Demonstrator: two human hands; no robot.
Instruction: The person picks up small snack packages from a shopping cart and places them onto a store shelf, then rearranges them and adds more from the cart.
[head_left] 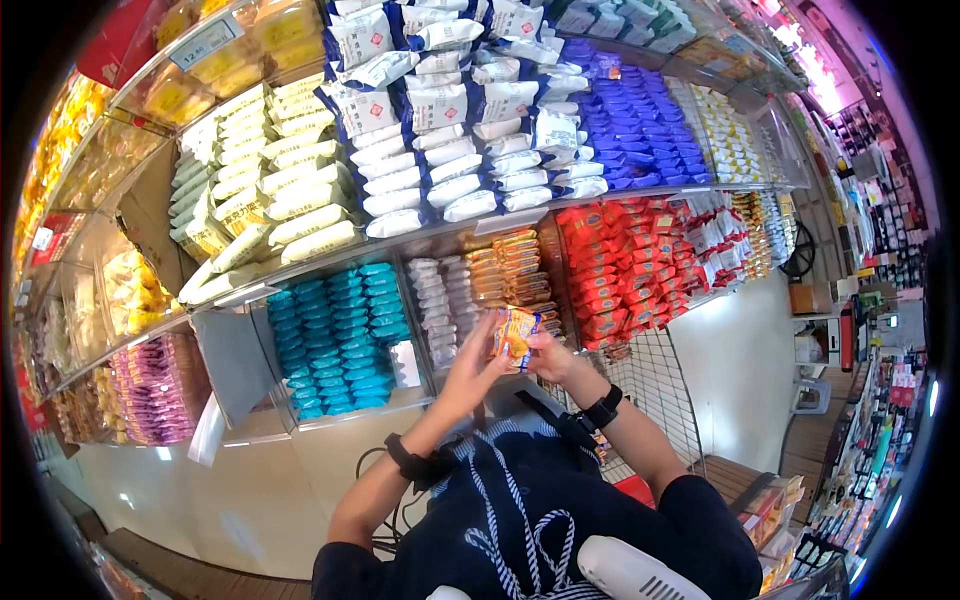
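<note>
Both hands hold one small orange and blue snack packet (pixel 515 338) in front of my body. My left hand (pixel 478 352) grips its left side, and my right hand (pixel 550 357) pinches its right edge. Just beyond the hands, similar orange packets (pixel 507 268) stand in rows in a shelf compartment. Grey-white packets (pixel 432 300) fill the compartment left of them, and teal packets (pixel 343 330) lie further left. To the right are red packets (pixel 620 265).
An upper shelf carries cream packets (pixel 305 165), white packets (pixel 440 105) and purple packets (pixel 635 125). A wire basket or cart (pixel 655 400) stands close on my right. A grey panel (pixel 235 365) juts out at the lower left shelf.
</note>
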